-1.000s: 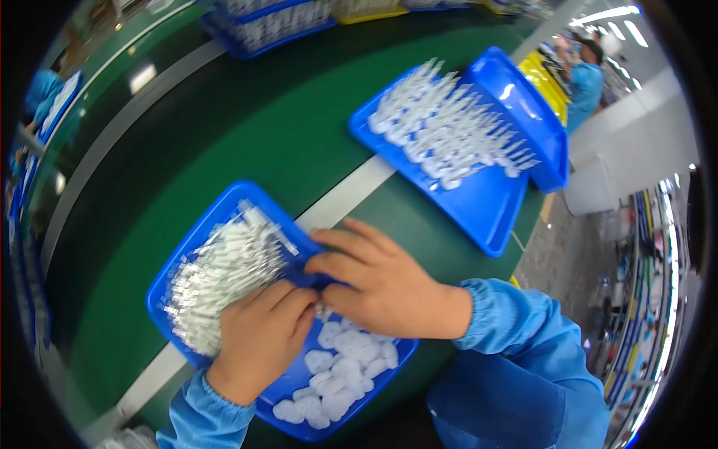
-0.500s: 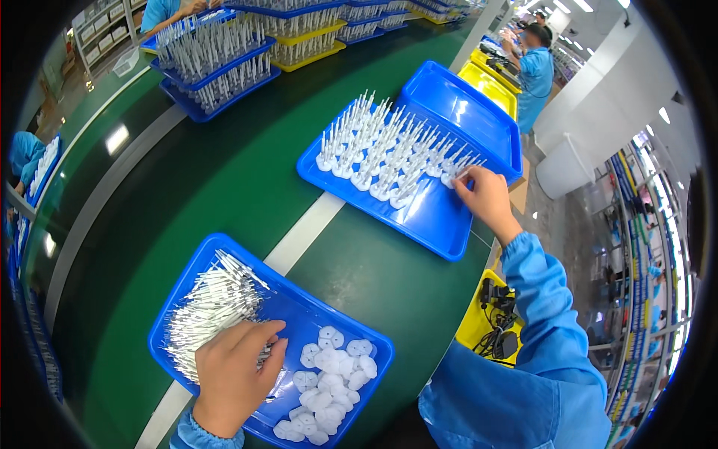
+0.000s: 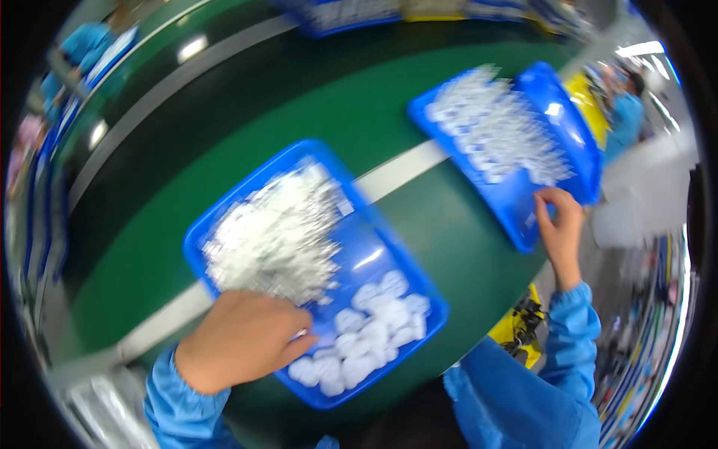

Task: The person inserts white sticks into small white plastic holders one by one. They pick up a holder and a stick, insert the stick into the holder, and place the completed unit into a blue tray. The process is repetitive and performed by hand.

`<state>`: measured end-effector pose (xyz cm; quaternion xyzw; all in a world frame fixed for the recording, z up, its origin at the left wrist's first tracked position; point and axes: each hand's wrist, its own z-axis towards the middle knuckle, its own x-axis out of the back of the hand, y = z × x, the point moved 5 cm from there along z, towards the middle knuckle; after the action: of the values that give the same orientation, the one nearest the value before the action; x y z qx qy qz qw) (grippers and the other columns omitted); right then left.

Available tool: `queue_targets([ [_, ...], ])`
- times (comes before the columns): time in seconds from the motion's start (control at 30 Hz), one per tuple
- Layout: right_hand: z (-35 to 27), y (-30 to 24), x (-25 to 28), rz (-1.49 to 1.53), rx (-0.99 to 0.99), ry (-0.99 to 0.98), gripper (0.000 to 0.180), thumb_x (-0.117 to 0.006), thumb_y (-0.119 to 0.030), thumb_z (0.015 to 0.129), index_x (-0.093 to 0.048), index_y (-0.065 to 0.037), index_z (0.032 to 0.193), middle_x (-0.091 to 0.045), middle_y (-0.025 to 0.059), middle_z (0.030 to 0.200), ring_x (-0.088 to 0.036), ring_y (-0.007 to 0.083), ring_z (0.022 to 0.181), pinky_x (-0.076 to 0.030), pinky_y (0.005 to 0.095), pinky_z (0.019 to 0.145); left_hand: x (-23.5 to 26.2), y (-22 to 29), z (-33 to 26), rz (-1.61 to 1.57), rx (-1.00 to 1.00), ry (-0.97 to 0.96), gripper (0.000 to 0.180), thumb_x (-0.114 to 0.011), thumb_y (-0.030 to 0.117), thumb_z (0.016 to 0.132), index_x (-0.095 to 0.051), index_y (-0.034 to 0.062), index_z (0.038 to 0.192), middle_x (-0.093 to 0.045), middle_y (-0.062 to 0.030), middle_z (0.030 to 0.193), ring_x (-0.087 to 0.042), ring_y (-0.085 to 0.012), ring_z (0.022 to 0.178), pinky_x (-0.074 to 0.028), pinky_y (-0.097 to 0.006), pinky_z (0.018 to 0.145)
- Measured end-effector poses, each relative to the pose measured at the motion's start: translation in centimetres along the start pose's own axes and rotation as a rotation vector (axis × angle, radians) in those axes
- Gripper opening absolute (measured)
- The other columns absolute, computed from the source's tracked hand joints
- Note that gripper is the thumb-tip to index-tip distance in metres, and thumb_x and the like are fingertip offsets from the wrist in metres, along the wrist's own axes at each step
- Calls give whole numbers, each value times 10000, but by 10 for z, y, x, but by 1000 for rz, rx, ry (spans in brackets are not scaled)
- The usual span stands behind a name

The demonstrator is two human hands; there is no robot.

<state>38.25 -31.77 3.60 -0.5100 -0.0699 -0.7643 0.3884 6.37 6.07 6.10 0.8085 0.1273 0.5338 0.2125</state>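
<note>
My left hand (image 3: 243,338) is over the near edge of a blue tray (image 3: 436,303), with thumb and fingers pinched together. A small bright bit shows at its fingertips, too blurred to name. Beside it in that tray lie a heap of thin white rods (image 3: 273,232) and a cluster of flat, round white discs (image 3: 374,329). My right hand (image 3: 562,228) is at the near right edge of a second blue tray (image 3: 516,217). Its thumb and forefinger curve with a gap between them, and nothing shows there. Rows of white pieces with upright rods (image 3: 497,127) fill much of this tray.
Against the second tray's far right side leans another blue tray (image 3: 557,101). A yellow bin with black cables (image 3: 523,325) sits below my right forearm. Stacked trays (image 3: 351,15) line the green table's far side. Co-workers in blue (image 3: 88,43) are at the left and right.
The view has turned, so both trays appear farther right, and it is blurred now. My right hand has drawn back from the upright pieces. My left hand has come to the heap's near edge.
</note>
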Motion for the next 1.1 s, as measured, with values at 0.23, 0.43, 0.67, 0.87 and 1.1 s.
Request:
queue_targets([
  [0.23,6,-214,-42,381,621,-394,162,-857,-104,826,-813,-111,982,-798,59,1005,-722,287,881,-521,441,860,-14,-6,-24,-105,19,147,370,-825,209,910,-755,87,1252,-764,-95,1172,-711,-343,1101,-586,-466,920],
  [0.43,-7,-301,-73,472,835,-396,196,-891,-200,817,-781,-129,964,-755,20,971,-712,238,866,-534,404,834,-17,5,-41,-13,17,405,433,-826,212,912,-736,95,1319,-742,-68,1270,-697,-329,1151,-585,-476,957],
  [0.67,-19,-320,-108,264,906,-390,223,-825,-180,836,-749,-115,1035,-723,24,954,-702,231,894,-515,390,885,-53,26,-58,-25,147,299,408,-874,267,864,-780,146,1243,-721,-28,1142,-685,-264,1064,-530,-405,904],
  [0.87,-7,-310,-100,340,827,-303,156,-756,-115,823,-749,-114,978,-707,26,957,-699,234,916,-517,402,921,-59,20,-74,-148,119,471,336,-880,186,866,-810,151,1192,-722,-30,1029,-702,-247,916,-535,-359,808],
  [1.1,-7,-314,-96,205,903,-282,149,-840,-86,807,-756,-103,929,-689,32,940,-681,256,906,-519,425,917,-49,-21,-60,-982,215,989,249,-787,23,1005,-734,70,1244,-768,-40,1071,-726,-107,924,-544,-266,694],
])
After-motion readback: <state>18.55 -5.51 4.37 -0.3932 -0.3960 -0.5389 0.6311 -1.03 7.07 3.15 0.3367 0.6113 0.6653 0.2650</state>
